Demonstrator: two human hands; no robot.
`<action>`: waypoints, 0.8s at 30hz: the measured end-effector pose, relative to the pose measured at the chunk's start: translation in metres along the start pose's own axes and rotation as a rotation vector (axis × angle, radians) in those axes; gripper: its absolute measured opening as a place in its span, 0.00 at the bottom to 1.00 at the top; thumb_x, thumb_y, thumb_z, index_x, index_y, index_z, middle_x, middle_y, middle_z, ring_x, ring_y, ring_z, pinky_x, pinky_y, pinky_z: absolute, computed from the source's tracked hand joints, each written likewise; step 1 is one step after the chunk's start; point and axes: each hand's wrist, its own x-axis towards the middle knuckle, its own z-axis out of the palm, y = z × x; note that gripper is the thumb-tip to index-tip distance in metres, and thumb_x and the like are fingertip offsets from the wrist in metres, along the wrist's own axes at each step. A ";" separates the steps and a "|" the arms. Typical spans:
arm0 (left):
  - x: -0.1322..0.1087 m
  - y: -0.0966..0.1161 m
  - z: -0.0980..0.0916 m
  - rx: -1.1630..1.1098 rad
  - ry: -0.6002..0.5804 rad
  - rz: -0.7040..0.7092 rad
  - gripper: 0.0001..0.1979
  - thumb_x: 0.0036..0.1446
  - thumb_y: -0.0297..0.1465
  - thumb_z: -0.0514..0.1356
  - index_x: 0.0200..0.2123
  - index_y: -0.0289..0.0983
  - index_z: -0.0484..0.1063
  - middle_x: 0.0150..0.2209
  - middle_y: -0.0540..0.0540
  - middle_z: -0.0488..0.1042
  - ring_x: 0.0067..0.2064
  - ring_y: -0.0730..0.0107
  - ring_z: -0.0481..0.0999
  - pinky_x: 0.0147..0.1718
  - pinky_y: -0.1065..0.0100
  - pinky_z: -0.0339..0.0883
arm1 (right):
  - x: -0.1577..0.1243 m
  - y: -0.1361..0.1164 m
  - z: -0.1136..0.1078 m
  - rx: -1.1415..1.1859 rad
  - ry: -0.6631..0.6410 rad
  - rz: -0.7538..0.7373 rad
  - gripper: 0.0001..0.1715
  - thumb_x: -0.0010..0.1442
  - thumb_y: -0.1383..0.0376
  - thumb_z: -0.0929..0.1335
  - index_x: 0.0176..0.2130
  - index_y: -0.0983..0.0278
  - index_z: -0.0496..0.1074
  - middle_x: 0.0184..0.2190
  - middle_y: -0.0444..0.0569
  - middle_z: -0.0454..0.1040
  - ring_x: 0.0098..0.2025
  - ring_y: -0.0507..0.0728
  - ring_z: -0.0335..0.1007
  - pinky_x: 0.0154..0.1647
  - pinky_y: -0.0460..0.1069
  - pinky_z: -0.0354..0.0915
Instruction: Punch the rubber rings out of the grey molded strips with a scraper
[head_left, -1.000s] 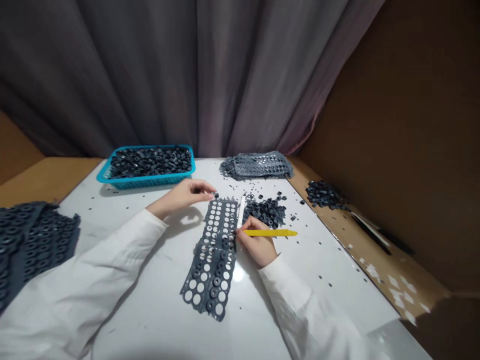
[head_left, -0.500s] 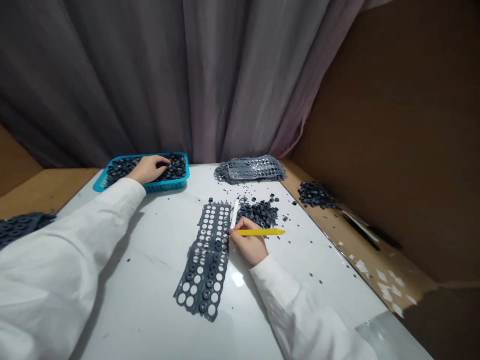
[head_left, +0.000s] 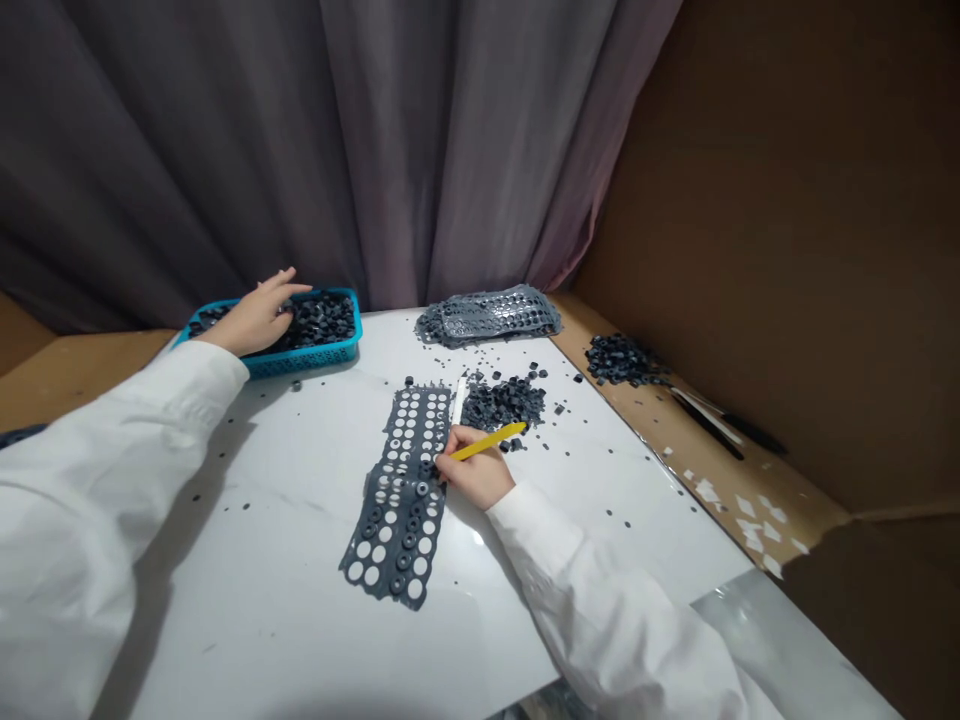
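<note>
Though riddled with holes — gray sheet (head_left: 397,520)

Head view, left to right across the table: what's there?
Blue plastic mesh basket → dark grey perforated strip → loose heap of dark grey rings → smaller dark grey ring heap on brown cardboard

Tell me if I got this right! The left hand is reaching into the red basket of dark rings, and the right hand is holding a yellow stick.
Almost! The basket is blue, not red, as the head view shows. The left hand is reaching into it, over the dark rings, and the right hand is holding a yellow stick.
</note>
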 end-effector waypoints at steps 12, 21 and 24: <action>-0.012 -0.030 0.001 -0.032 0.120 -0.058 0.19 0.50 0.37 0.59 0.46 0.36 0.70 0.59 0.44 0.60 0.49 0.64 0.68 0.43 0.67 0.68 | 0.001 0.003 -0.002 -0.072 -0.032 -0.009 0.09 0.42 0.70 0.64 0.19 0.62 0.57 0.14 0.39 0.63 0.20 0.51 0.61 0.22 0.44 0.55; -0.053 -0.008 -0.004 0.239 -0.187 0.319 0.11 0.56 0.34 0.54 0.31 0.37 0.74 0.34 0.46 0.72 0.39 0.66 0.72 0.39 0.68 0.64 | 0.000 0.000 -0.003 -0.089 -0.054 -0.004 0.08 0.43 0.69 0.64 0.19 0.61 0.57 0.15 0.41 0.64 0.21 0.52 0.62 0.23 0.45 0.55; -0.075 -0.004 0.015 0.400 -0.428 0.265 0.11 0.56 0.30 0.52 0.35 0.37 0.74 0.37 0.44 0.73 0.33 0.67 0.74 0.33 0.69 0.64 | 0.001 0.003 -0.003 -0.098 -0.058 -0.019 0.08 0.44 0.70 0.64 0.19 0.61 0.57 0.15 0.41 0.64 0.21 0.52 0.62 0.23 0.45 0.55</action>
